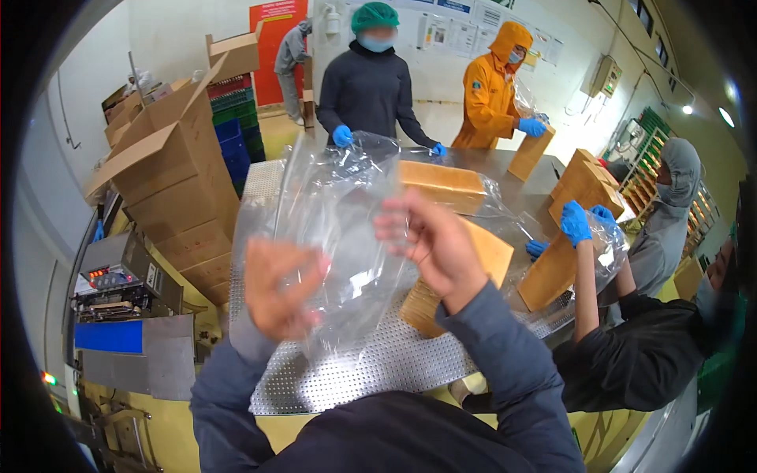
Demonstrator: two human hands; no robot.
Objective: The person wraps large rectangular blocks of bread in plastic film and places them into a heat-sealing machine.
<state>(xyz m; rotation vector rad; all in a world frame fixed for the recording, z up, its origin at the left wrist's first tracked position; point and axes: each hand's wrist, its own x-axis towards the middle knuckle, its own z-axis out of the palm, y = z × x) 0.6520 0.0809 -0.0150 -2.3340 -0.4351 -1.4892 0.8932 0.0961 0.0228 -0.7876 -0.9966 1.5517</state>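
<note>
A large clear plastic bag (347,229) stands upright and crinkled in front of me, above the metal table. My left hand (282,290), bare and blurred, is at its left side with thumb and fingers curled on the film. My right hand (434,246), also bare, has its curved fingertips on the bag's right edge. Just beyond my right hand a sliced loaf of bread (490,251) lies on the table, partly hidden by that hand and wrist. Another long loaf (441,186) lies farther back, with clear film at its right end.
The perforated metal table (359,382) spreads before me. Stacked cardboard boxes (177,181) and a machine with lit indicators (118,272) stand left. Across the table is a person in a green hair cover (367,94); another wears orange (493,91). At right, blue-gloved hands (576,222) bag a loaf (548,276).
</note>
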